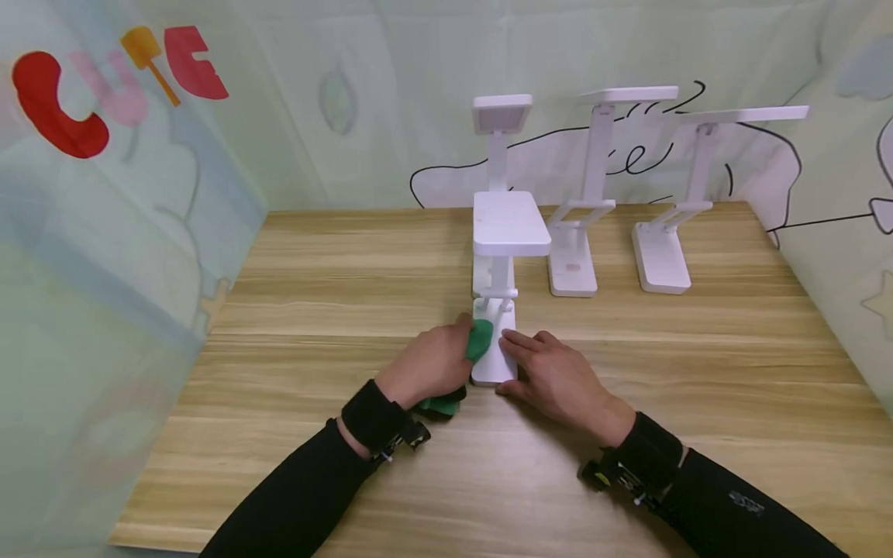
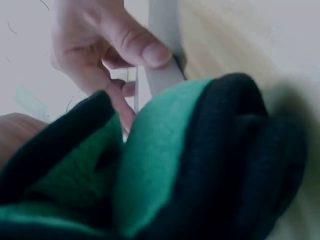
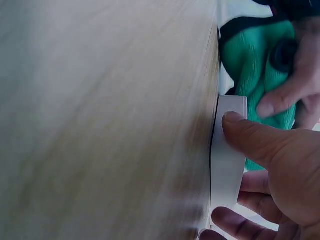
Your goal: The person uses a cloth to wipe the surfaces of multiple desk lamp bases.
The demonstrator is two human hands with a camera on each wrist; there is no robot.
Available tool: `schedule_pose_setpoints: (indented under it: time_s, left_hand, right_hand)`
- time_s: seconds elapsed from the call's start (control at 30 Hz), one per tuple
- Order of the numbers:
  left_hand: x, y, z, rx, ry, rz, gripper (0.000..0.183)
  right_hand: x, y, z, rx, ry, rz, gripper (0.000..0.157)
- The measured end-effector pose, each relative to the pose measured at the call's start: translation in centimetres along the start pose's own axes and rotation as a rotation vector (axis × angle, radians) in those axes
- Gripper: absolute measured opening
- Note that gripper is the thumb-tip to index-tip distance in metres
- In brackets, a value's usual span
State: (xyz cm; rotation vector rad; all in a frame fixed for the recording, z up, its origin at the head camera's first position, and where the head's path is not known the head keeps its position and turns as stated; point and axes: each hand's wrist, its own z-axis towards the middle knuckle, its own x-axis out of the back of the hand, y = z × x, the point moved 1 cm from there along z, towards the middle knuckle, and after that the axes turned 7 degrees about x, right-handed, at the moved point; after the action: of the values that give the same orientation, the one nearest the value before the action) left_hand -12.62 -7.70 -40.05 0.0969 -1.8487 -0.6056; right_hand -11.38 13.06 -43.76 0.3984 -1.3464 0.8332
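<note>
A white desk lamp (image 1: 494,363) stands on the wooden table, its flat head raised over its base. My left hand (image 1: 431,360) pinches a green cloth (image 1: 479,342) with dark edging against the left side of that base. Folds of the cloth (image 2: 155,155) fill much of the left wrist view. My right hand (image 1: 558,378) holds the base from the right, fingers at its side and top. In the right wrist view its thumb lies on the front edge of the lamp base (image 3: 227,167).
Directly behind the held lamp stands another white lamp (image 1: 498,159), partly hidden by it. Two more, a middle lamp (image 1: 572,267) and a right-hand lamp (image 1: 663,260), stand along the back of the table (image 1: 335,287). A printed cloth backdrop (image 1: 300,101) encloses the back and sides.
</note>
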Motion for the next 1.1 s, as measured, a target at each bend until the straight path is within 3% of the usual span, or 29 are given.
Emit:
schedule_pose_setpoints:
  time_s: [0.17, 0.23, 0.3, 0.4, 0.43, 0.5, 0.6, 0.67, 0.73, 0.97, 1.1]
  left_hand:
    - [-0.2, 0.0, -1.4, -0.147, -0.001, 0.042, 0.031]
    - [0.1, -0.1, -1.8, -0.164, -0.015, 0.044, 0.027]
    - [0.6, -0.4, -1.9, -0.113, -0.005, 0.054, 0.028]
    - [1.3, -0.8, -1.8, -0.013, 0.066, 0.05, 0.036]
    - [1.4, -0.9, -1.7, -0.012, 0.087, 0.042, 0.037]
    - [1.1, -0.8, -1.4, -0.057, 0.087, 0.051, 0.04]
    - [0.3, -0.2, -1.3, -0.173, 0.025, 0.077, 0.048]
    - [-0.2, 0.1, -1.3, -0.211, 0.008, 0.107, 0.053]
    - [-0.7, 0.4, -1.4, -0.201, 0.048, 0.131, 0.052]
    - [-2.9, 0.7, -1.5, -0.202, 0.325, 0.299, 0.058]
    - [-2.9, 0.0, -1.5, -0.174, 0.363, 0.311, 0.044]
  right_hand:
    - [0.1, 0.1, -0.1, -0.005, 0.009, -0.005, 0.072]
    - [0.1, 0.1, -0.2, -0.008, 0.016, -0.004, 0.071]
    - [0.1, 0.1, -0.1, -0.002, 0.022, 0.0, 0.071]
    - [0.1, 0.1, 0.0, 0.008, 0.028, 0.001, 0.071]
    - [0.1, 0.1, 0.1, 0.011, 0.028, 0.003, 0.072]
    - [0.1, 0.1, 0.1, 0.014, 0.029, 0.004, 0.07]
    - [0.1, 0.3, -0.1, 0.013, 0.03, 0.016, 0.066]
    - [0.0, 0.4, -0.1, 0.006, 0.028, 0.031, 0.064]
    - [-0.1, 0.5, -0.1, -0.004, 0.024, 0.046, 0.065]
    - [-0.1, 0.6, -0.1, -0.023, 0.021, 0.095, 0.07]
    - [-0.1, 0.6, -0.1, -0.036, 0.007, 0.068, 0.072]
